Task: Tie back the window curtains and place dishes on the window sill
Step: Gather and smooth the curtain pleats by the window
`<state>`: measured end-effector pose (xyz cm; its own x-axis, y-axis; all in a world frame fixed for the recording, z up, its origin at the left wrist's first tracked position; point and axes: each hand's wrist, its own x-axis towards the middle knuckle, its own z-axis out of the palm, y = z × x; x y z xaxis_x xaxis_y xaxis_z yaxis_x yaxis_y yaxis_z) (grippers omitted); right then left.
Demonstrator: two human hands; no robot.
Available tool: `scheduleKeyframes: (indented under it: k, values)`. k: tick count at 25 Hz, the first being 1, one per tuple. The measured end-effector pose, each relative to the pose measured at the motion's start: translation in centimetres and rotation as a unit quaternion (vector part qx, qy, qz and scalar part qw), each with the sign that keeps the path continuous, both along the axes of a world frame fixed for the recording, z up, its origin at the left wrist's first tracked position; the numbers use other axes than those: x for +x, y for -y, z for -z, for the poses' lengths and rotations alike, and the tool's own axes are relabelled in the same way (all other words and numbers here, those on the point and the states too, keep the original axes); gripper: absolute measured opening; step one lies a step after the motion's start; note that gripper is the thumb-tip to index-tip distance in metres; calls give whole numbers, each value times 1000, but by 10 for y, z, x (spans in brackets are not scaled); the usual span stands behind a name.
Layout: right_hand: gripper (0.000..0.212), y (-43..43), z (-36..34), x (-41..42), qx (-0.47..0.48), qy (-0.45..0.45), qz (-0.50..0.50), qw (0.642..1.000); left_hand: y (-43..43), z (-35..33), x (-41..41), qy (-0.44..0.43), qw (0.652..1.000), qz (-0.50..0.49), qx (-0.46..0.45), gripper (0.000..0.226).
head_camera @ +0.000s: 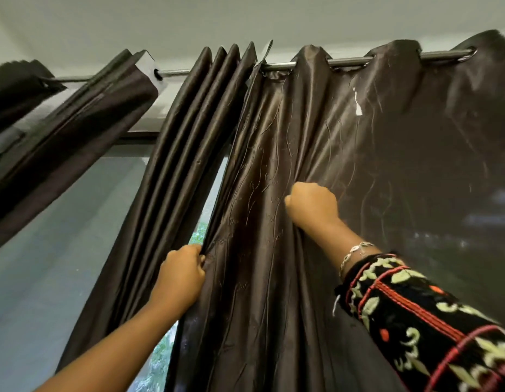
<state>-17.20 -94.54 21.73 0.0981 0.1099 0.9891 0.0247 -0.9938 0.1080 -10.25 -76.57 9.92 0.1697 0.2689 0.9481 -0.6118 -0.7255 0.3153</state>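
A narrow strip of window (201, 230) shows between the bunched folds (172, 171) and the edge of the wide curtain (401, 165), and the left hand (183, 275) gripping that edge blocks its middle. The wide curtain hangs spread over the whole right side, the right hand (312, 205) clutching its cloth. Left of the folds a broad grey pane (61, 250) lies uncovered, bounded by another bunched curtain (61, 123).

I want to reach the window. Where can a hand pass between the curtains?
Widest: bare glass between left curtain and middle curtain. A narrow slit beside the right curtain, at the left hand. The right hand side is fully covered.
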Motion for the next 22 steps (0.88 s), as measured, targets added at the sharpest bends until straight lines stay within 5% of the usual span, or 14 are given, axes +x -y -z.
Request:
scheduleKeyframes:
  k: [10,13,18,22]
  values:
    - [28,-73,-15,-12,-62,-31,-58,996,21,-2,-11,14,999,43,4,21]
    - [18,-32,-8,-14,-38,-45,-62,996,34,0,-5,27,998,49,2,19]
    - [48,59,9,-36,64,85,-73,992,60,5,2,26,999,39,0,17]
    - [32,125,18,-54,87,148,27,985,76,4,8,29,999,41,6,16]
